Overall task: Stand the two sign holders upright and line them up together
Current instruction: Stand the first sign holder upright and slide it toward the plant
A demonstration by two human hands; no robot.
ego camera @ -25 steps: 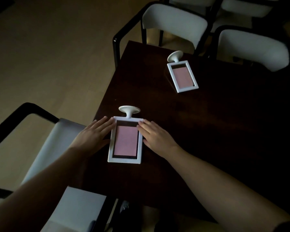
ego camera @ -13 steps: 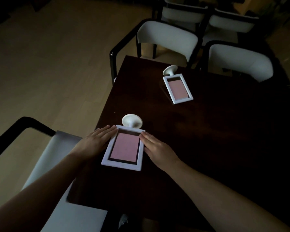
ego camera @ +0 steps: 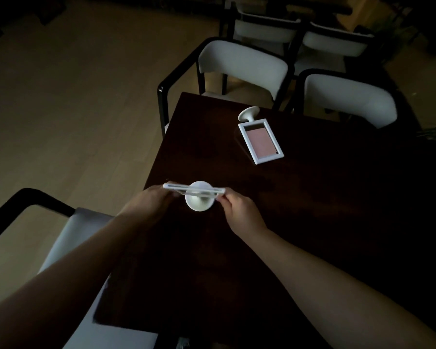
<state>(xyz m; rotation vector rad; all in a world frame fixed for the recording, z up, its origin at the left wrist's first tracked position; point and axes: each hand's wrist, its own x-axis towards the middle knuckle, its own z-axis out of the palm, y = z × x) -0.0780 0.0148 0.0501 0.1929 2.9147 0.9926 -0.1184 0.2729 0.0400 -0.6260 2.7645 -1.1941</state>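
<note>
While the room around us is very dim, we look down from head height at a dark wooden table (ego camera: 262, 222) with both of our bare hands reaching forward over its near left part. Between them stands the near sign holder (ego camera: 194, 193), upright, so that from above we see only the thin white top edge of its frame as a narrow bar running left to right, with its round white base (ego camera: 200, 204) showing beneath it on the table. Our left hand (ego camera: 151, 205) is closed around the left end of that frame, fingers curled over the edge, and our right hand (ego camera: 239, 210) pinches the right end between thumb and fingertips; both hands have hold of the frame (whether the base bears full weight on the table, we cannot tell). Well apart from it, farther back and to the right, the far sign holder (ego camera: 261, 141) lies flat on the table, face up, a white frame around a pinkish insert, turned at a slant, with its round foot pointing toward the table's far edge. Beyond that far edge two chairs with pale cushioned backs and dark frames are drawn up, the left chair (ego camera: 242, 64) and the right chair (ego camera: 347, 96), with more like them behind. Another pale-seated chair with a dark armrest (ego camera: 78, 227) sits at our lower left, partly under our left forearm. To the left, light wooden flooring (ego camera: 73, 109) fills the view.
</note>
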